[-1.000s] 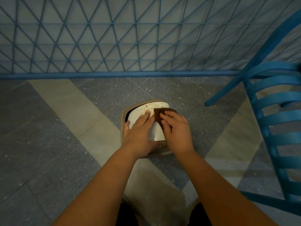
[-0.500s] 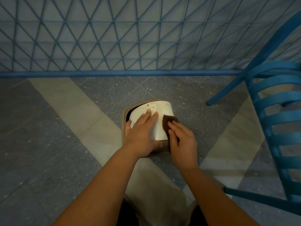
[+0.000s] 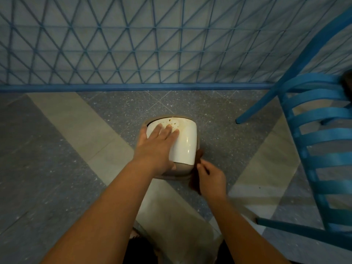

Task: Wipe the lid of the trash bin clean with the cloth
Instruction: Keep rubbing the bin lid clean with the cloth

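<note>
A small beige trash bin [image 3: 178, 171] stands on the floor in the middle of the head view. Its white swing lid [image 3: 185, 142] shows brown specks near its far edge. My left hand [image 3: 157, 147] lies flat on the left part of the lid, fingers straight. To the right of the bin and nearer to me, my right hand [image 3: 210, 178] grips a dark brown cloth [image 3: 196, 178]. The cloth hangs beside the bin's right front corner, off the lid, and is partly hidden by my fingers.
A blue slatted chair [image 3: 322, 149] stands close on the right, one leg [image 3: 253, 111] reaching the floor just beyond the bin. A blue lattice fence [image 3: 133, 44] with a bottom rail runs across the back. The floor is grey and beige tile.
My right hand has drawn the cloth back from the top right of the lid, down over its right side and off the front corner. My left hand has stayed on the lid.
</note>
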Motion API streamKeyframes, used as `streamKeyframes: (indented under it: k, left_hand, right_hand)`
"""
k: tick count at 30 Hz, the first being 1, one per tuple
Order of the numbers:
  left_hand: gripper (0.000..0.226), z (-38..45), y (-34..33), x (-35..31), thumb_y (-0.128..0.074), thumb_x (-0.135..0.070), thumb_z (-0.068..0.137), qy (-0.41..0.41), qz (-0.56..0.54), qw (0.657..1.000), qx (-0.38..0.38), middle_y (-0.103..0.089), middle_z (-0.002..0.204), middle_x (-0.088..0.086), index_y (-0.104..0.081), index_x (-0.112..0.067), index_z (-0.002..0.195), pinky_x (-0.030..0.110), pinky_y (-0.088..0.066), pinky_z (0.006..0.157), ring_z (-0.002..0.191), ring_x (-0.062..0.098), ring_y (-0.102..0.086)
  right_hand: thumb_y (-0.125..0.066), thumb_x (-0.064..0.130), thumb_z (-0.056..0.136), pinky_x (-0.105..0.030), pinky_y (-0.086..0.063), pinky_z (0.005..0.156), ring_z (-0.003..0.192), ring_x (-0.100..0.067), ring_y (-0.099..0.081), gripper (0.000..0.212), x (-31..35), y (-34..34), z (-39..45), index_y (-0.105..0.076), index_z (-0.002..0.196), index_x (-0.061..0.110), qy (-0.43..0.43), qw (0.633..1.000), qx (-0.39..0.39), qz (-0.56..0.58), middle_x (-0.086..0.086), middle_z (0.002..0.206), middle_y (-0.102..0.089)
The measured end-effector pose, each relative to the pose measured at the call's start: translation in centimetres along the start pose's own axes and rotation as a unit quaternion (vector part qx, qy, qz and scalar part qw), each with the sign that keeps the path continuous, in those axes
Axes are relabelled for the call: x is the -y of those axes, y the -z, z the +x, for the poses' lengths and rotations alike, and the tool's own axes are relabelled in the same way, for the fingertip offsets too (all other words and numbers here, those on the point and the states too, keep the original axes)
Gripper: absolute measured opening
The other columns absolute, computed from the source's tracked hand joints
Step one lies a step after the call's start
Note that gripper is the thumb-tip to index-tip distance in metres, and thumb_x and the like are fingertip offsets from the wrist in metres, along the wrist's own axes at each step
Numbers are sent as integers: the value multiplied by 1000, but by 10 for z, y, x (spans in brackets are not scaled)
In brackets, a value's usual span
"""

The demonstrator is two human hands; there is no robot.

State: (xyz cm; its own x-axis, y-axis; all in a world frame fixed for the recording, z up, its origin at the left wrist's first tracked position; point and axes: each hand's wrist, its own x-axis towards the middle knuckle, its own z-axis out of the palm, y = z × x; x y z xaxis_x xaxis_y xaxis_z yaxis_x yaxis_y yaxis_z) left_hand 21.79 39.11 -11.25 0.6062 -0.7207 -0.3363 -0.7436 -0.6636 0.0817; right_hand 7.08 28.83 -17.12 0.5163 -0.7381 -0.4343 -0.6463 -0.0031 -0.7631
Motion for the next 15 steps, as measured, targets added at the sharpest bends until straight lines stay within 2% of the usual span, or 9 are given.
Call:
streamKeyframes:
  k: [2,6,8,12,13,15]
  left_hand:
    - [104,0,3,-3,-64,-54,76,30,12,999,9,9,160,-2,6,-31,149,54,10,113,147,23,7]
    - [118,-10,-8,-21,-63,-69,68,115,-113,987,23,9,160,2,9,-24,150,51,-1,114,146,24,-3]
    - [115,-14,-19,-33,-57,-70,73,139,-154,978,-2,9,160,3,12,-20,149,51,-3,115,146,22,-2]
    - [107,-15,-33,-38,-54,-63,81,150,-161,974,-53,11,160,2,17,-20,148,50,2,115,147,20,1]
    - [105,-15,-34,-36,-53,-62,82,149,-152,975,-59,11,160,1,17,-21,148,50,4,115,147,20,1]
    - [100,-15,-35,-34,-51,-59,82,148,-146,976,-70,10,160,-1,14,-23,149,50,6,114,147,18,-1]
  right_hand:
    - [-55,18,94,-23,-44,88,95,-7,-58,28,-14,-2,-17,-65,119,23,-3,1000,28,8,2,114,-68]
    - [-55,19,94,-34,-49,97,104,-11,-62,29,-15,-1,-27,-64,122,22,-27,996,-7,85,4,116,-68]
    - [-55,21,94,-29,-48,96,106,-7,-60,31,-9,-1,-25,-61,124,26,-7,994,-29,104,9,119,-64]
    - [-56,19,94,-6,-37,87,106,3,-53,36,7,-5,-19,-56,126,34,88,993,-18,78,16,119,-57]
    - [-56,17,93,-5,-37,88,108,3,-53,36,10,-6,-16,-57,126,32,110,991,-17,68,15,121,-56]
    - [-56,13,93,-12,-38,97,113,-1,-52,35,18,-9,-9,-59,125,27,161,986,-28,44,10,125,-57]
